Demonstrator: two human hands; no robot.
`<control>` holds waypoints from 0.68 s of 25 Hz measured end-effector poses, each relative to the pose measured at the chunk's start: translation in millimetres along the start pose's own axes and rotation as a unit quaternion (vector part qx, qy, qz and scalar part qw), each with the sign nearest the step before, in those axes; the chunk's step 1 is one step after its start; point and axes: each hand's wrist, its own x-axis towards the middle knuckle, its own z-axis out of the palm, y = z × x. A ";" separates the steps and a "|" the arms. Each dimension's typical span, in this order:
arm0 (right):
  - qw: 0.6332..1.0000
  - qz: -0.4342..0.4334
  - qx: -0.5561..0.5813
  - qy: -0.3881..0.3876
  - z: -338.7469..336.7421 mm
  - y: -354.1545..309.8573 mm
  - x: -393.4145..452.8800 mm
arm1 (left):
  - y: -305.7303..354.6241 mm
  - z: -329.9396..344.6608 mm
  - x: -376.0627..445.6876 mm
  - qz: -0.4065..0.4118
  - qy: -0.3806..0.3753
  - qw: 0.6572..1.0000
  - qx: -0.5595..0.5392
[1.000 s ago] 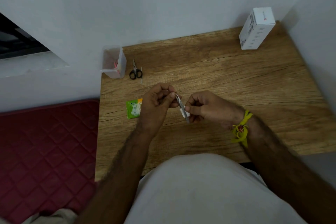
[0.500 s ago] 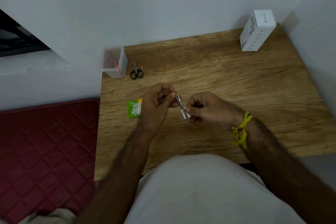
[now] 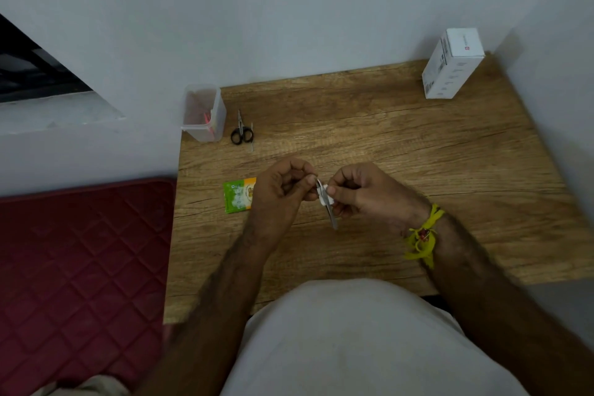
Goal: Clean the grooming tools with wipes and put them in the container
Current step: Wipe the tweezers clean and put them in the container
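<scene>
1. While the left hand (image 3: pixel 283 190) pinches the upper end of a slim metal grooming tool (image 3: pixel 328 206), the right hand (image 3: pixel 363 193) pinches a small white wipe (image 3: pixel 322 195) round its shaft just below; the two hands are close together, almost touching, both curled on what they hold.
2. With its long axis running from the left fingertips down and toward the person, slightly rightward, the tool's free tip sticks out below the right hand, above the wooden table (image 3: pixel 418 154).
3. My judgement: the wiping stroke turns on that axis, the right hand sliding the wipe along the shaft toward the free tip while the left steadies the top.
4. Beyond the left hand and off to its left stands the clear container (image 3: pixel 203 112), with something reddish inside; the left hand is the nearer one for the drop.
5. Just right of the container lie black-handled scissors (image 3: pixel 241 132), with a thin tool (image 3: pixel 252 137) beside them, seemingly not yet cleaned.
6. Partly hidden behind the left hand lies a green wipe sachet (image 3: pixel 236 194).
</scene>
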 end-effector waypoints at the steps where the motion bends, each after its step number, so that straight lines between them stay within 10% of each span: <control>1: 1.000 0.003 0.013 0.001 0.2 0.5 0.4 | 0.5 0.6 -0.6 0.000 -0.002 1.000 0.002; 17: 0.975 0.060 0.210 0.032 -1.0 2.4 5.1 | 10.7 12.4 -15.5 -0.085 -0.002 0.996 0.002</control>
